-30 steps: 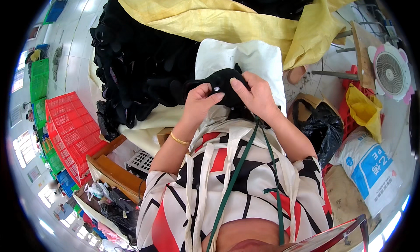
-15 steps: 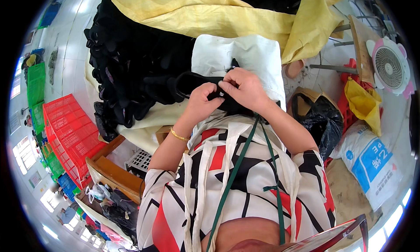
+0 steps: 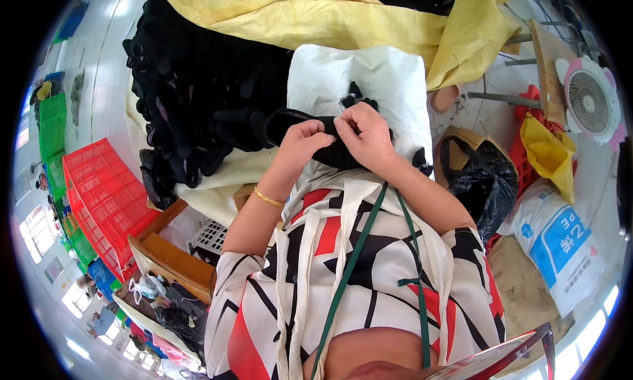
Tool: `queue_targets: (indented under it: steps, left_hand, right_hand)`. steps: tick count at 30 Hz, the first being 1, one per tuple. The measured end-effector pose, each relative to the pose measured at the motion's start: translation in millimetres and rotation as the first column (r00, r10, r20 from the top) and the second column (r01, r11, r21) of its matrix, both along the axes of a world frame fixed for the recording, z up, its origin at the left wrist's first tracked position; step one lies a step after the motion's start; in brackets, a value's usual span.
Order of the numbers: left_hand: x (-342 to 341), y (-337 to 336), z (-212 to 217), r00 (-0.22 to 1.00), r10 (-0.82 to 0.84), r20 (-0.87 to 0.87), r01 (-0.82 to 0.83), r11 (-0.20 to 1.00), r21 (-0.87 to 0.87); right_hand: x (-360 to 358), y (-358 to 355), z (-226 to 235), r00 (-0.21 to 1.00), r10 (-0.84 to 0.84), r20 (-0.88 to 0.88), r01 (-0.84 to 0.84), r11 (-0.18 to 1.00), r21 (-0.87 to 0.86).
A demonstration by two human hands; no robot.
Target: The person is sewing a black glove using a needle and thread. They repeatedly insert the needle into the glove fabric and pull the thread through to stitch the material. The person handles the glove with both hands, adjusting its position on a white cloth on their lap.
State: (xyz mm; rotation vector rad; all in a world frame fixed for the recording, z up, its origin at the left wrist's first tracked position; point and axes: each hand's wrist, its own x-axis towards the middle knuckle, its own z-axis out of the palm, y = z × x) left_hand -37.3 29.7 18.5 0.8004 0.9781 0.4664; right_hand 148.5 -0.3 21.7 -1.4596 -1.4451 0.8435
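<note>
Right of the black pile (image 3: 198, 96), I see the left hand (image 3: 300, 146) pinching the black piece (image 3: 337, 157) near the white cloth (image 3: 389, 70), the piece's pale speck now gone from sight, so handling has probably shifted along it, and the right hand (image 3: 372, 139) grips it too.

Room above white cloth (image 3: 392, 80), black pile (image 3: 198, 83) leftward

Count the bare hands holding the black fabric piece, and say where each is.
2: the left hand is on the black fabric piece; the right hand is on it too, farther right. No further one seems hidden.
</note>
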Motion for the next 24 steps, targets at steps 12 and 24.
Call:
queue_targets:
  steps: [12,24]
  left_hand:
    - [17.3,-7.3,16.5,0.990,0.102,-0.095,-0.097,0.994,0.050]
    - [3.4,-2.4,19.3,0.925,0.323,0.197,-0.308,0.946,-0.105]
  right_hand:
    - [13.5,12.7,-13.5,0.965,-0.034,-0.260,-0.027,0.974,-0.226]
    - [20.8,11.1,8.8,0.883,-0.107,-0.457,-0.074,0.930,-0.361]
